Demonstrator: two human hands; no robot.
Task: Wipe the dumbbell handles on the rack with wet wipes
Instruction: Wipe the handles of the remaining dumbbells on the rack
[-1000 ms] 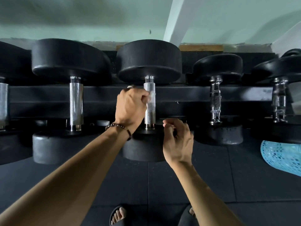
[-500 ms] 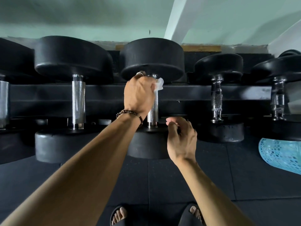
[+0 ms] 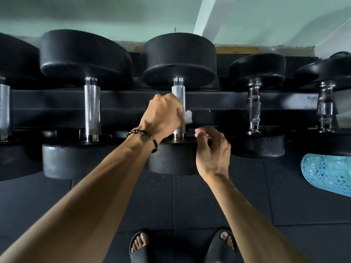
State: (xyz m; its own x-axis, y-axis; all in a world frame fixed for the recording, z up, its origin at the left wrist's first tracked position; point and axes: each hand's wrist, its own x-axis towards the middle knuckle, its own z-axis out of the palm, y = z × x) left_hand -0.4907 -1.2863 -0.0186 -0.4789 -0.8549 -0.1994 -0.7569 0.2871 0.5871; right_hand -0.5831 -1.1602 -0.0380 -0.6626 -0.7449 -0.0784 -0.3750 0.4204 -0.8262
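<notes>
The left hand (image 3: 163, 115) is wrapped round the knurled chrome handle (image 3: 178, 95) of the centre dumbbell (image 3: 178, 59) on the black rack (image 3: 117, 109), gripping a white wet wipe (image 3: 188, 118) against the lower half of the bar, a tuft of the wipe protruding to the right of the fingers (a dark beaded bracelet (image 3: 146, 136) sits on that wrist). The right hand (image 3: 212, 149) is just right of the handle's lower collar, over the near weight head, fingers curled with thumb and forefinger pinched; whether anything is held there cannot be determined
</notes>
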